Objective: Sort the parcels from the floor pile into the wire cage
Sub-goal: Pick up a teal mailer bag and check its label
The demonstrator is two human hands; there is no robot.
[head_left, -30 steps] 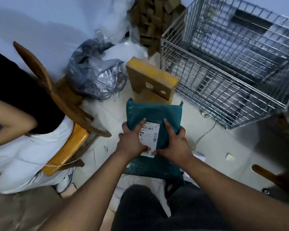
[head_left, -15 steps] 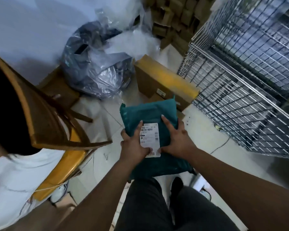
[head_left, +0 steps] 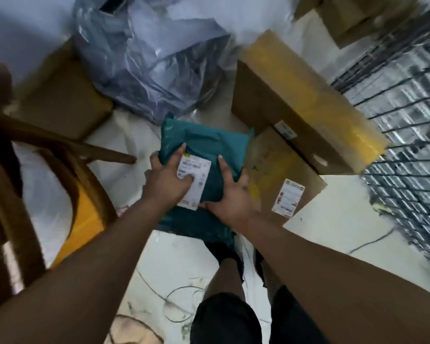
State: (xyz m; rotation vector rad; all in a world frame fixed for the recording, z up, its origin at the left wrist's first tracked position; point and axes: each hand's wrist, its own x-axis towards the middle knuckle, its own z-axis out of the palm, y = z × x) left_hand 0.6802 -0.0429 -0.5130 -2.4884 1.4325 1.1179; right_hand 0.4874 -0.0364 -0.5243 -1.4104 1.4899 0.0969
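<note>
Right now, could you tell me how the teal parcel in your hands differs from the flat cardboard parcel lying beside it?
The teal parcel is a soft, wrinkled plastic mailer; the flat cardboard parcel is stiff and brown.
The teal parcel is gripped by the left hand and right hand; the cardboard one lies untouched on the floor.
The cardboard parcel has yellow tape; the teal one shows none.
Both carry a white shipping label.

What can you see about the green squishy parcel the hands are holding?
The teal mailer bag looks like soft, wrinkled plastic, puffy with something inside. A white shipping label is stuck on its front. The left hand and right hand grip its sides, thumbs on top, holding it above the floor beside cardboard boxes.
</note>
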